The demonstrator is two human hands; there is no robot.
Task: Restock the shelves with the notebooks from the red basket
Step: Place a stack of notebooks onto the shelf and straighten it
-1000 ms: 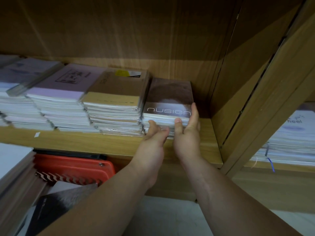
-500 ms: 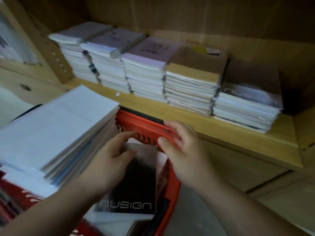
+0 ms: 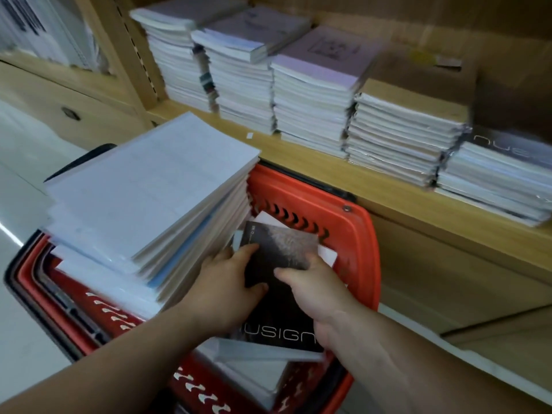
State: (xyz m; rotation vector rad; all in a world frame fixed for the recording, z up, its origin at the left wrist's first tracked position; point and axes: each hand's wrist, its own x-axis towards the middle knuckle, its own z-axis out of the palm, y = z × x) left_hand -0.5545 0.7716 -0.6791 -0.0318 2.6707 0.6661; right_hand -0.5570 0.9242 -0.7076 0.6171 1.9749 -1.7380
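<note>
Reaching into the red plastic basket [image 3: 355,234], you have both hands on the dark-covered notebook printed "nusign" [image 3: 280,318]. Your left hand [image 3: 224,282] takes its left edge, thumb laid across the cover and fingers curled down between it and the tall stack of white notebooks [image 3: 143,198] just beside it. Your right hand [image 3: 316,291] pinches the right edge, thumb on top and fingers wrapped round the side. The notebook lies on a pile of pale notebooks [image 3: 254,380] in the right part of the basket, its far corner close to the basket's far wall. Beyond the basket, the light wooden shelf [image 3: 328,171] carries a row of stacks: two white stacks [image 3: 179,55] at the far left, then a lilac-covered stack [image 3: 313,85], then a kraft-brown stack [image 3: 403,130], and at the right a lower stack of matching dark notebooks [image 3: 493,180], well apart from your hands.
</note>
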